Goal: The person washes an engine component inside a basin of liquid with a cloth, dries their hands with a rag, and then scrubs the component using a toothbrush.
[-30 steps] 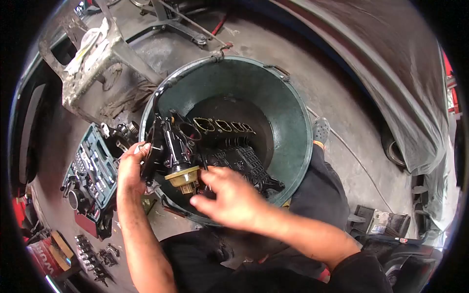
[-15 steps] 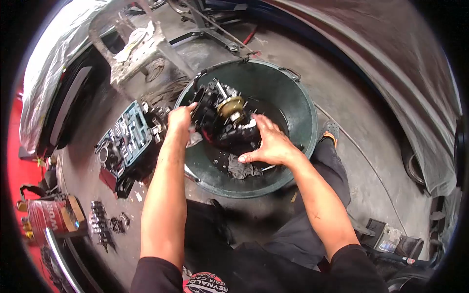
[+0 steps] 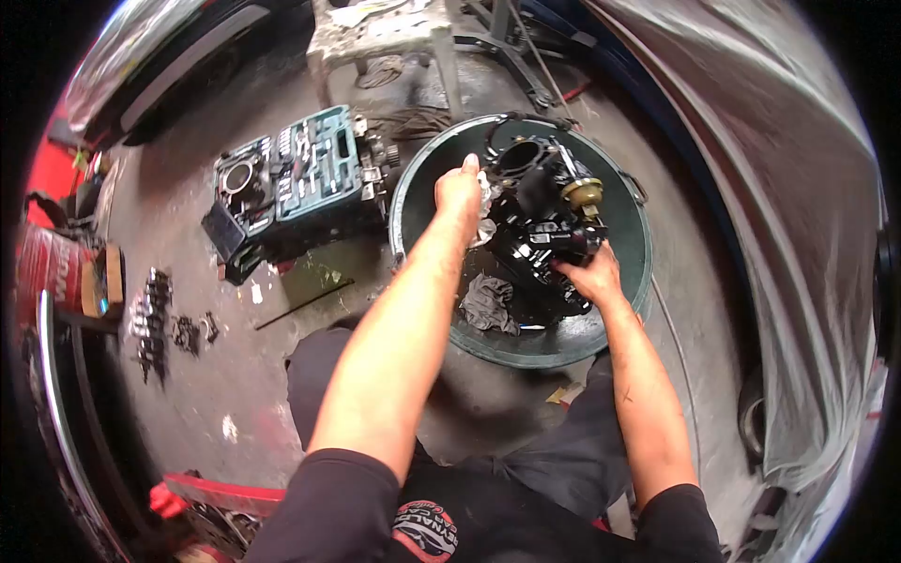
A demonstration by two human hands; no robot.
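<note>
Inside a dark green round tub (image 3: 427, 155) sits a bulky black engine part (image 3: 535, 202) with a large round bore and a brass-coloured round fitting (image 3: 583, 192) on its right. My left hand (image 3: 457, 199) is closed at the part's left side, thumb up, with a pale crumpled rag (image 3: 485, 214) showing beside its fingers. My right hand (image 3: 597, 278) grips the part's lower right, its thumb on the near face and the other fingers largely hidden. A grey wet cloth (image 3: 489, 304) lies in the tub's bottom, nearer to me.
Left of the tub, an open teal socket set (image 3: 316, 169) rests on a dark engine block (image 3: 319, 233). A crankshaft-like part (image 3: 150, 324) and small metal pieces (image 3: 190, 332) lie on the floor. Behind stands a dirty plastic chair (image 3: 380, 38); plastic sheeting (image 3: 788, 281) hangs at right.
The engine part has turned, so its bore now faces up and the brass fitting sits further right. My right hand went from spread fingers to a grip low on it. The view shifted left.
</note>
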